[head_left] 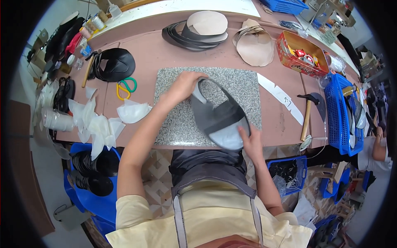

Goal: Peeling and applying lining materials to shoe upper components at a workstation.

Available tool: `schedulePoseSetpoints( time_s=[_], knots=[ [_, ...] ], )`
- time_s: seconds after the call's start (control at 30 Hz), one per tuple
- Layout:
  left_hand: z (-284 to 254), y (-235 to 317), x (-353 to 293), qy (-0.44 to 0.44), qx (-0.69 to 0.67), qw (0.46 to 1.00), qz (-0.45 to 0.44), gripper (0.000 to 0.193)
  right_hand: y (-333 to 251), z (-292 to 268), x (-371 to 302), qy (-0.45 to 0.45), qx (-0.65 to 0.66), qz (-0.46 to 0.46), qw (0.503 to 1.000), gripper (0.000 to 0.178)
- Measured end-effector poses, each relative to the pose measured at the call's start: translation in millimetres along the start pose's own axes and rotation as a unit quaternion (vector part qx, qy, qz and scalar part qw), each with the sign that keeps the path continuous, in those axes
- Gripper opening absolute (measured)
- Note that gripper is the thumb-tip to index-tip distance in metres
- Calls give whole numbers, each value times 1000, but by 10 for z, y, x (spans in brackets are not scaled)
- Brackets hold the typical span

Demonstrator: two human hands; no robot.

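Note:
A dark grey shoe upper (pixel 208 113), shaped as a loop with a pale grey patch at its near end, is held tilted above a speckled granite slab (pixel 168 130). My left hand (pixel 188 85) grips its far end, the fingers closed on the edge and partly hidden. At the near right edge, my right hand (pixel 251 142) pinches the upper beside the pale patch, thumb on top. A white curved template strip (pixel 281 98) lies right of the slab. To the left are scissors with yellow and green handles (pixel 126 88) and thin white lining pieces (pixel 133 110).
Stacked uppers (pixel 178 35), beige pieces (pixel 255 45) and a red tin (pixel 292 60) stand along the back. A hammer (pixel 306 120) and blue basket (pixel 337 115) are at right, black uppers (pixel 120 64) at left. A blue chair (pixel 89 202) holds black pieces. Another person's arm (pixel 379 144) shows far right.

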State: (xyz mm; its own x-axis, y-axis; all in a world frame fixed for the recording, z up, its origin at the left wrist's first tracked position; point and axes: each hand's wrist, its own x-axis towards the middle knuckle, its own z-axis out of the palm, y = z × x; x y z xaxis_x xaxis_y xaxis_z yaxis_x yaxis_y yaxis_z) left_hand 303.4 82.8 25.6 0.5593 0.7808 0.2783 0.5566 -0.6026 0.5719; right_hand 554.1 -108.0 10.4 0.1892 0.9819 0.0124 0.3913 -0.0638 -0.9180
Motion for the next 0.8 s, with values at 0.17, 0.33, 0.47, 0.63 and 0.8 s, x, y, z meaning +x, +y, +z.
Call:
schedulePoseSetpoints(
  time_s=[0.17,0.33,0.47,0.63,0.8],
  knots=[
    [135,106,198,-28,48,998,18,33,-120,-330,146,-159,-248,12,955,29],
    [176,169,293,-43,113,992,19,29,-376,-239,872,67,-118,-239,961,33],
    [-126,253,386,-90,238,967,-5,32,-92,-46,1772,-10,-123,-127,984,38],
    [-209,269,580,-84,204,975,6,44,709,-51,3033,144,-279,-300,901,38],
    [-254,470,280,14,95,993,68,57,945,-217,3349,26,-211,-220,952,32]
  ],
)
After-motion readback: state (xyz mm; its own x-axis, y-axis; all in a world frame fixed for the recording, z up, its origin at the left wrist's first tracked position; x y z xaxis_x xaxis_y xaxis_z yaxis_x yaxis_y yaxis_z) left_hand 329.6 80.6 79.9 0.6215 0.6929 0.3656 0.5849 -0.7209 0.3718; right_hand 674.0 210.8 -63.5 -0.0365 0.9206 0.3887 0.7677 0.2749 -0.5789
